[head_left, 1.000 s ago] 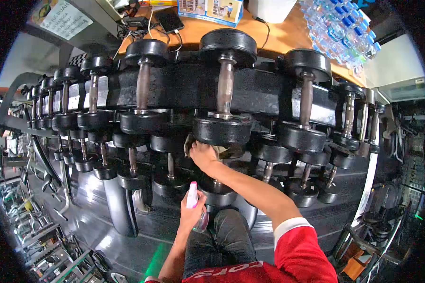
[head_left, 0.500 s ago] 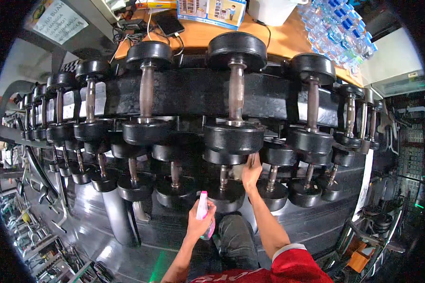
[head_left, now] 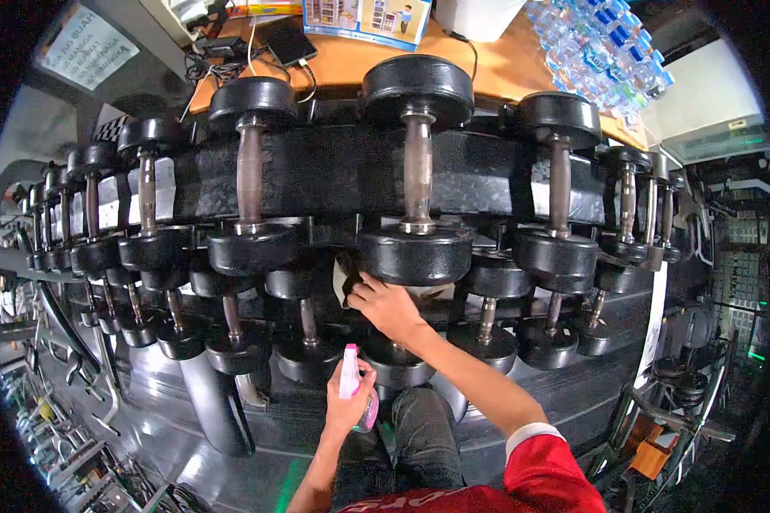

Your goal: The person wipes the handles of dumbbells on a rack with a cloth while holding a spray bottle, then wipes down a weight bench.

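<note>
My left hand (head_left: 348, 398) is wrapped round a spray bottle (head_left: 349, 372) with a white and pink top, held upright below the lower row of dumbbells. My right hand (head_left: 389, 308) reaches across the lower-row dumbbell (head_left: 398, 366) in the middle. Its fingers are closed on a pale cloth (head_left: 340, 284) with a dark patch, pressed near that dumbbell's rear head. Part of the cloth is hidden behind the hand. Directly above, a larger black dumbbell (head_left: 417, 256) with a metal handle rests on the upper tier and covers some of the contact.
More dumbbells (head_left: 250, 175) line both tiers of the black rack (head_left: 334, 171). Behind it, a wooden desk (head_left: 505, 64) carries a phone (head_left: 287, 43), cables, a box and many water bottles (head_left: 603, 56). Gym machines stand at both sides.
My right hand has moved left with the cloth, from the right side of the middle lower dumbbell to over its rear part. The spray bottle stays in my left hand. The view has shifted slightly.
</note>
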Available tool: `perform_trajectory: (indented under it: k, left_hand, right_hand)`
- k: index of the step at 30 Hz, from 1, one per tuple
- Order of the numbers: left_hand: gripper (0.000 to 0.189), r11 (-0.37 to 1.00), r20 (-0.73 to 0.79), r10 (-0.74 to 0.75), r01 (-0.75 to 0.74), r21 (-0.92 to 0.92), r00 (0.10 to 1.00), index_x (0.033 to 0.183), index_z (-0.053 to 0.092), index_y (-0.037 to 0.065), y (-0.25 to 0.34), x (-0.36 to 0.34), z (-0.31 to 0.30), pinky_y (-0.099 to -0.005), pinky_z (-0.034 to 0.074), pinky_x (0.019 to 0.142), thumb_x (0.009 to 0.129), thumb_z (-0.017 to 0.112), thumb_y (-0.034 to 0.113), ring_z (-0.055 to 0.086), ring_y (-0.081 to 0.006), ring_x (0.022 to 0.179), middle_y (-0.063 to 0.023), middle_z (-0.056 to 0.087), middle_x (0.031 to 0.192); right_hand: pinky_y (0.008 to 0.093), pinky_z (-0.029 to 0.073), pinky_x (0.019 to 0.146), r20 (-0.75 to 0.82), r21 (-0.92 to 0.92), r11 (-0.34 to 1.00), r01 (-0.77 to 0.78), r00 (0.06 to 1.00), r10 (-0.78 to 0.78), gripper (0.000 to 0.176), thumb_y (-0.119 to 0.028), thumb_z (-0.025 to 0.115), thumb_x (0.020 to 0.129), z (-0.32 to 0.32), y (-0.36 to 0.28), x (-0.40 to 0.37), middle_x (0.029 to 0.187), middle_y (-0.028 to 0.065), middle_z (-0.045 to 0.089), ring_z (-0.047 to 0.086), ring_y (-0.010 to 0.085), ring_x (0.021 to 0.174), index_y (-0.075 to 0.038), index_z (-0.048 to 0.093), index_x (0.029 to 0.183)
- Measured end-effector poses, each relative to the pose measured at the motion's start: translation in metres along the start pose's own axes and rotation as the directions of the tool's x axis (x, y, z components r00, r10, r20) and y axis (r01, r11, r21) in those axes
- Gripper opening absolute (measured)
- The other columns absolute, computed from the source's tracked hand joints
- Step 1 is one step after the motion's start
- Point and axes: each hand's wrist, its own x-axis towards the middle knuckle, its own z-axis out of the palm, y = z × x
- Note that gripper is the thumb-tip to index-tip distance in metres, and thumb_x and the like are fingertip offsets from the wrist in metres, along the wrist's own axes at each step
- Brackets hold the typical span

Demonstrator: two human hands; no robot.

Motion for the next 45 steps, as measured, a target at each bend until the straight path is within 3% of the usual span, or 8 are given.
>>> perform_trajectory:
  k: [7,8,9,11,13,16,19,45]
  left_hand:
    - [0.011,1.0,0.013,-0.013,0.013,-0.016,1.0,0.093,0.054,0.002,-0.006,0.002,-0.014,-0.0227,0.044,0.05,0.085,0.062,0.0,0.056,-0.0067,0.056,-0.0018,0.057,0.072]
    - [0.011,1.0,0.015,-0.006,0.007,-0.018,1.0,0.093,0.054,0.002,-0.005,0.002,-0.017,-0.0227,0.044,0.05,0.085,0.062,0.0,0.055,-0.0067,0.056,-0.0017,0.057,0.072]
    - [0.011,1.0,0.017,0.001,0.0,-0.02,1.0,0.093,0.054,0.002,-0.005,0.002,-0.019,-0.0227,0.044,0.05,0.085,0.062,0.0,0.055,-0.0066,0.056,-0.0015,0.057,0.072]
    - [0.012,0.999,0.002,0.0,0.0,-0.048,1.0,0.093,0.054,0.002,-0.007,0.001,-0.026,-0.0227,0.044,0.05,0.085,0.062,0.0,0.055,-0.0067,0.056,-0.0015,0.057,0.071]
    - [0.012,0.997,-0.005,0.002,-0.002,-0.078,1.0,0.093,0.054,0.002,-0.011,-0.001,-0.031,-0.0226,0.044,0.05,0.085,0.063,0.0,0.055,-0.0067,0.055,-0.0015,0.057,0.071]
    - [0.013,0.999,-0.01,0.042,-0.042,0.019,0.999,0.093,0.054,0.002,-0.012,-0.004,-0.036,-0.0224,0.044,0.05,0.085,0.063,0.001,0.054,-0.0071,0.055,-0.0017,0.057,0.072]
    - [0.013,0.998,-0.025,-0.018,0.016,-0.06,1.0,0.094,0.054,0.002,-0.011,-0.009,-0.039,-0.0226,0.044,0.05,0.084,0.063,0.001,0.054,-0.0075,0.055,-0.0024,0.058,0.075]
    - [0.01,0.999,-0.035,-0.05,0.05,-0.002,0.998,0.09,0.054,0.003,-0.025,-0.005,-0.044,-0.0242,0.045,0.052,0.085,0.062,0.002,0.055,-0.008,0.056,-0.0026,0.059,0.075]
  right_hand:
    - [0.0412,0.044,0.089,-0.28,0.32,0.887,-0.332,0.862,0.423,0.039,0.006,0.057,0.069,-0.007,0.031,-0.052,0.098,0.0129,0.066,0.06,0.0325,0.095,-0.014,0.067,0.102]
    - [0.0475,0.049,0.069,-0.281,0.216,0.88,-0.424,0.836,0.472,0.027,-0.001,0.059,0.071,0.017,0.042,-0.053,0.091,0.0107,0.064,0.061,0.0297,0.086,-0.013,0.065,0.095]
    - [0.0463,0.048,0.076,-0.24,0.473,0.714,-0.517,0.704,0.669,0.022,-0.005,0.059,0.074,0.053,0.055,-0.054,0.096,0.018,0.063,0.059,0.0357,0.09,-0.005,0.062,0.095]
    - [0.0432,0.046,0.084,-0.197,0.279,0.771,-0.573,0.752,0.63,0.027,-0.015,0.061,0.078,0.033,0.082,-0.049,0.101,0.0195,0.062,0.058,0.0373,0.095,-0.001,0.06,0.101]
    - [0.0418,0.045,0.088,-0.135,0.737,0.501,-0.454,0.627,0.767,0.036,-0.025,0.063,0.081,0.02,0.109,-0.051,0.104,0.0177,0.062,0.058,0.0361,0.097,-0.002,0.057,0.108]
    - [0.0404,0.04,0.098,0.255,0.671,0.059,-0.739,0.304,0.918,0.033,-0.018,0.055,0.086,-0.023,0.114,-0.024,0.11,0.016,0.062,0.055,0.0293,0.108,0.0,0.059,0.113]
    - [0.0401,0.041,0.097,0.284,0.611,0.007,-0.792,0.227,0.932,0.033,-0.017,0.054,0.086,-0.017,0.13,-0.011,0.11,0.0157,0.062,0.055,0.0293,0.108,-0.001,0.059,0.114]
    - [0.0376,0.047,0.087,0.251,0.009,0.906,-0.423,0.878,0.408,0.033,-0.008,0.049,0.086,0.007,0.111,0.011,0.113,0.0136,0.062,0.06,0.0291,0.102,-0.009,0.06,0.117]
